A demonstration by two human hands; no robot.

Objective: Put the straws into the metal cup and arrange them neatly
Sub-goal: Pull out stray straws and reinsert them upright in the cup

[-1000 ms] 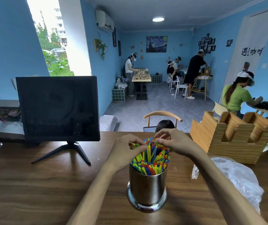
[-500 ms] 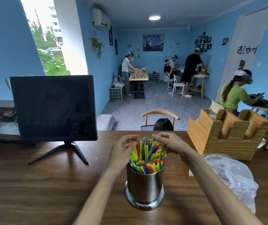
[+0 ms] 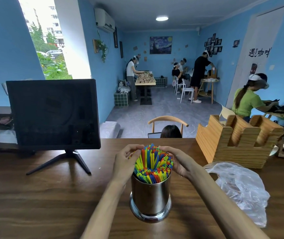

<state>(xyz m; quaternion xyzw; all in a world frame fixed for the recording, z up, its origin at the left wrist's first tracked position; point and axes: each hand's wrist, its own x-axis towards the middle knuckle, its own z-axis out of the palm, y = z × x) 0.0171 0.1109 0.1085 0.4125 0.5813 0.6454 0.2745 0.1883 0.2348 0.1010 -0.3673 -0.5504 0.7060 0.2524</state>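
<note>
Head view: the metal cup (image 3: 150, 197) stands upright on the wooden worktop (image 3: 43, 195), packed with coloured straws (image 3: 152, 163). The left hand (image 3: 125, 163) and right hand (image 3: 179, 161) flank the bundle, each grip curled around the straw tops. A plastic bag (image 3: 241, 187) lies right of the right hand.

Multicoloured straws (image 3: 152, 163), silver metal cup (image 3: 150, 195)

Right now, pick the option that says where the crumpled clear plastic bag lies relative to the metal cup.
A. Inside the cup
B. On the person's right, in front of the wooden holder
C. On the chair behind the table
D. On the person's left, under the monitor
B: the plastic bag lies on the table to the right of the metal cup, in front of the wooden holder.
</note>
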